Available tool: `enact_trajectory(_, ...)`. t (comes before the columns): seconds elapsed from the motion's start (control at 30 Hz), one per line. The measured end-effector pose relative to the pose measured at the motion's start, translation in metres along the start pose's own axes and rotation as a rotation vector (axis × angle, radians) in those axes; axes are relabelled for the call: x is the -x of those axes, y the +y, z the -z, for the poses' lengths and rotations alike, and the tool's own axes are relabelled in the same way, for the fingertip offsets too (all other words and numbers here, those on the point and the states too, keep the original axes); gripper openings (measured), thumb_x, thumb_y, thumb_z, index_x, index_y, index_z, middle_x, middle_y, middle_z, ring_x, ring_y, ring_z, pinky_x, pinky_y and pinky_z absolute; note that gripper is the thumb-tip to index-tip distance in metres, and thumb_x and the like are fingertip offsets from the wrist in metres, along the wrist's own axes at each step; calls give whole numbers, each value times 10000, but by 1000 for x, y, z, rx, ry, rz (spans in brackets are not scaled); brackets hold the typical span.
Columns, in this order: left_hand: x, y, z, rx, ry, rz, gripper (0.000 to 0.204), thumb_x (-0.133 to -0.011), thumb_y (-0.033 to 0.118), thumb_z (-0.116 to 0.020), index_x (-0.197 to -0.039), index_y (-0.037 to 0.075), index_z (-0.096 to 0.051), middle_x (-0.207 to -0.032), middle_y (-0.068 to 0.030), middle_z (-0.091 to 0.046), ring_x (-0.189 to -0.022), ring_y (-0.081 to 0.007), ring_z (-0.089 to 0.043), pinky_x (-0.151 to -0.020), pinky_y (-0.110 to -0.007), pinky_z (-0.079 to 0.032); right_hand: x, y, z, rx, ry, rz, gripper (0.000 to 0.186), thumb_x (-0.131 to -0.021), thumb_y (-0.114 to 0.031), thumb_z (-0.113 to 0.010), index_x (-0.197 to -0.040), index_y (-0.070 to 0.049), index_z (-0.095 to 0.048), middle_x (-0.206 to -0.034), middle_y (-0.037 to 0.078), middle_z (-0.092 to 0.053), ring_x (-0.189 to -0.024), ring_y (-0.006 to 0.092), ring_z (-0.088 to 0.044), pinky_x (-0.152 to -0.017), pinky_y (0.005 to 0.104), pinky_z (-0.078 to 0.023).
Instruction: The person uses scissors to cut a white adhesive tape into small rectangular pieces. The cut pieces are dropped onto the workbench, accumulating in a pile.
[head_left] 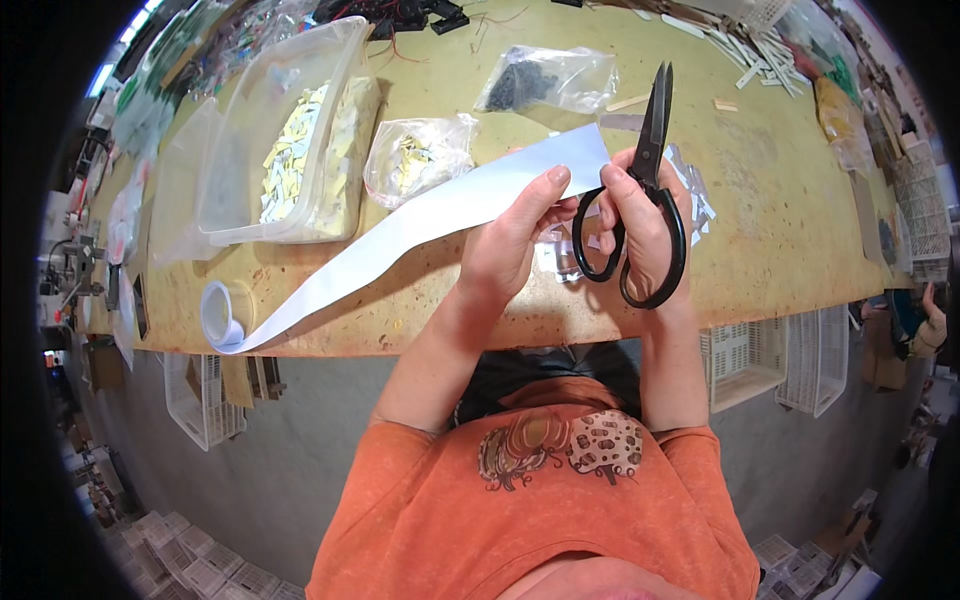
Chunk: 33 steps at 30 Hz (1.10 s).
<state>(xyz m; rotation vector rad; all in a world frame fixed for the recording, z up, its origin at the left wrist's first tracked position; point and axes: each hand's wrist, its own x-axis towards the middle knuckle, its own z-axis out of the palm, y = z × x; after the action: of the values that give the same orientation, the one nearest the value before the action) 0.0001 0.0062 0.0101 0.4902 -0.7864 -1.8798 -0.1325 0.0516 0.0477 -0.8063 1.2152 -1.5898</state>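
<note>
A long pale tape strip [420, 222] runs from its roll [216, 314] near the table's front left edge up to my hands. My left hand [505, 240] pinches the strip near its free end, thumb on top, with the other fingers mostly hidden. In my right hand [645, 225] is a pair of scissors [654, 125] with black handles, its dark blades together and pointing away from me. My right thumb also touches the strip's end corner. Small clear and silvery pieces [562, 262] lie on the table below the hands, partly covered.
A clear plastic bin [290, 235] of small yellow and white pieces stands at left. Beside it lies an open bag [385, 180] with similar bits. Farther back is a bag of dark small parts [520, 85]. White strips [765, 60] are heaped far right. Crates [745, 365] sit beneath the table.
</note>
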Motion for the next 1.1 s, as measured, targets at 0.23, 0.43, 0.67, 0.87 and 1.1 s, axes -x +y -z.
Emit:
enact_trajectory(0.23,-3,-4,8,-94,172,-97,185,-966,91,-652,-1136,19,-648,-1042,-54,-680,-930,-135,-657,-841,-296,-557,18,26,21,340,-208,-92,420,-1048,-418,-525,-1143,-11,-572,-775,28,-628,-669,105,-583,-570,261,-472)
enact_trajectory(0.43,-4,-4,8,-81,174,-162,165,-958,69,-644,-1114,17,-665,-1049,-64,-686,-949,-156,-667,-858,-317,-568,34,23,23,636,-234,-24,573,-1004,-561,-521,-1135,-9,-600,-792,34,-644,-657,96,-586,-615,253,-473)
enact_trajectory(0.67,-1,2,1,-123,130,-41,127,-964,97,-611,-1065,21,-617,-948,-64,-660,-813,-151,-651,-758,-319,-567,35,18,12,803,-197,66,433,-955,-434,-641,-1098,-29,-581,-764,188,-672,-754,393,-685,-670,432,-518)
enact_trajectory(0.87,-3,-1,3,-152,179,-105,123,-969,106,-610,-1067,32,-617,-983,-72,-653,-846,-149,-641,-784,-315,-555,36,20,10,752,-188,-3,461,-985,-462,-594,-1134,-27,-573,-783,159,-690,-700,326,-687,-643,392,-527)
enact_trajectory(1.1,-7,4,-5,92,134,102,153,-1006,170,-585,-1035,27,-628,-936,-54,-651,-763,-133,-617,-689,-277,-494,26,24,30,-338,-574,-316,874,-1004,-711,-153,-1155,55,-548,-752,154,-650,-587,206,-602,-571,284,-490)
